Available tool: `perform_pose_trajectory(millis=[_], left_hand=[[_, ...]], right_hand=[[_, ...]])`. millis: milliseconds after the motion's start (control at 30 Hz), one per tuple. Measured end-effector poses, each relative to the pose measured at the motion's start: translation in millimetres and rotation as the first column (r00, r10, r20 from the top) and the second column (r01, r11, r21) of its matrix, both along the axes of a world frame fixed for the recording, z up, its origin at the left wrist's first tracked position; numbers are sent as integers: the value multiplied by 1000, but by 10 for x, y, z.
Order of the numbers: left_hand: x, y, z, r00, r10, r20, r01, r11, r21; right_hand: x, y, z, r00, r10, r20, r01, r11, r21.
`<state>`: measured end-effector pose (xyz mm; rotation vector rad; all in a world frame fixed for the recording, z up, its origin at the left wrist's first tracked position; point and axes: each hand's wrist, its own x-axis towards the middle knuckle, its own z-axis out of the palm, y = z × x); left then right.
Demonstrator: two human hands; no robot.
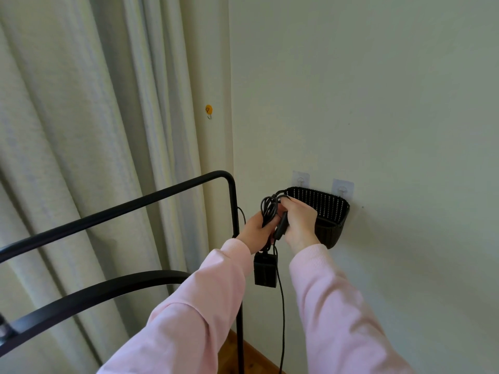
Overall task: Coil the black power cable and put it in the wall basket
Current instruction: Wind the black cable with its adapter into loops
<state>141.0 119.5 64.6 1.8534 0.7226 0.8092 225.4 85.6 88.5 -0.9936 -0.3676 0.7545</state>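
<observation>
Together, both hands grip the looped black cable beside the basket.

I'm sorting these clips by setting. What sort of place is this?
Probably a room in a home, perhaps a bedroom. Pale curtains hang floor-length beside a plain wall, a small dark basket hangs from stick-on hooks, and a black metal rack stands over wooden flooring.

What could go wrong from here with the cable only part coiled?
1. The power adapter dangles below the left hand; its weight may pull loops of the black power cable loose.
2. The uncoiled tail runs down beside the black metal rack and may snag.
3. The wall basket hangs on adhesive hooks; a hard drop could unseat it.
</observation>
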Motion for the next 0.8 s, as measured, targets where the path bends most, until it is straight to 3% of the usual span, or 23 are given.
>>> perform_pose_trajectory(millis=[100, 233, 567, 700, 800], left_hand=[[2, -18, 23, 997, -69, 45, 72, 995, -70], [-19, -13, 28, 994, -106, 1, 106, 994, 17], [-22, -10, -9, 997, 31, 74, -26, 998, -62], [-28, 28, 15, 989, 95, 111, -83, 991, -104], [-25, 50, 42, 984, 135, 119, -121, 986, -112]], right_hand=[[-33, 10, 20, 1000, 9, -7, -9, 1000, 18], [-52, 18, 28, 999, 32, 21, -32, 999, 0], [33, -99, 8, 973, 229, 20, -230, 970, 77], [190, -62, -238, 997, 71, -13, -72, 961, -267], [280, -63, -483, 990, 123, 73, -73, 875, -478]])
